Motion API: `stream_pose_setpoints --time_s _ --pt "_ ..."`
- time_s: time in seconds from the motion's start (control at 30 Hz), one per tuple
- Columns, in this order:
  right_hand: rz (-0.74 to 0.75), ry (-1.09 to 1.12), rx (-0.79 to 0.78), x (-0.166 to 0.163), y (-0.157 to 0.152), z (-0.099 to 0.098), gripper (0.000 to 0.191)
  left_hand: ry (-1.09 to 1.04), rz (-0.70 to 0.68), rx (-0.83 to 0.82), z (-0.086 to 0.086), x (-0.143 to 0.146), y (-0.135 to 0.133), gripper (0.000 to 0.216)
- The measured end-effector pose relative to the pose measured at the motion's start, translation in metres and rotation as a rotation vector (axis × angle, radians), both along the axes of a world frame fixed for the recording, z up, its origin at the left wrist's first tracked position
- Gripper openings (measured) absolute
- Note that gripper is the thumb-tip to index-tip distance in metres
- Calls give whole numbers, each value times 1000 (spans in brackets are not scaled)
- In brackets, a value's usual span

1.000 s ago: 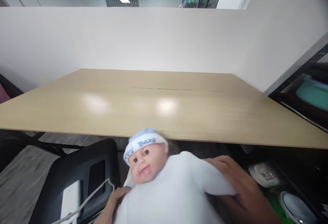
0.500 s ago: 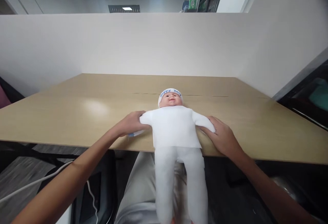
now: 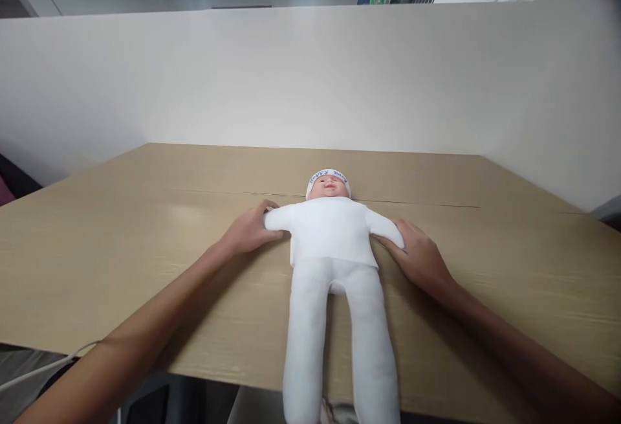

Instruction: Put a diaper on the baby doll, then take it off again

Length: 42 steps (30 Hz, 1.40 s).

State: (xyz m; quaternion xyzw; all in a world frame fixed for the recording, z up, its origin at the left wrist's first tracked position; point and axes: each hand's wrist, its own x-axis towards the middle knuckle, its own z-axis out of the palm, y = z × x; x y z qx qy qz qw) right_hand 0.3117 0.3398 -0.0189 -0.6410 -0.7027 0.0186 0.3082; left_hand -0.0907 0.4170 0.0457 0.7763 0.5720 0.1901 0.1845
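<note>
A baby doll in a white top and white trousers lies face up over the table, its head away from me. Blue lettering runs along the white band on its head. My left hand is closed round the end of the doll's arm on the left. On the right, my right hand grips the other arm, thumb below it and fingers behind. Both doll arms stretch out sideways. The legs reach toward me past the table's front edge, and the feet are cut off by the frame.
The wooden table has a thin seam across its far part. A white partition stands behind it. At the lower left a white cable passes by my forearm, with a dark chair below the table edge.
The doll has moved farther over the table, with both hands still on its arms. More of its legs now lies above the tabletop. The camera view has come forward too.
</note>
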Motion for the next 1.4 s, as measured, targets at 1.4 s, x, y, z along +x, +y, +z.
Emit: stream_pose_setpoints --time_s 1.4 --pt "6 278 161 -57 -197 7 42 -412 -61 165 -5 15 -152 54"
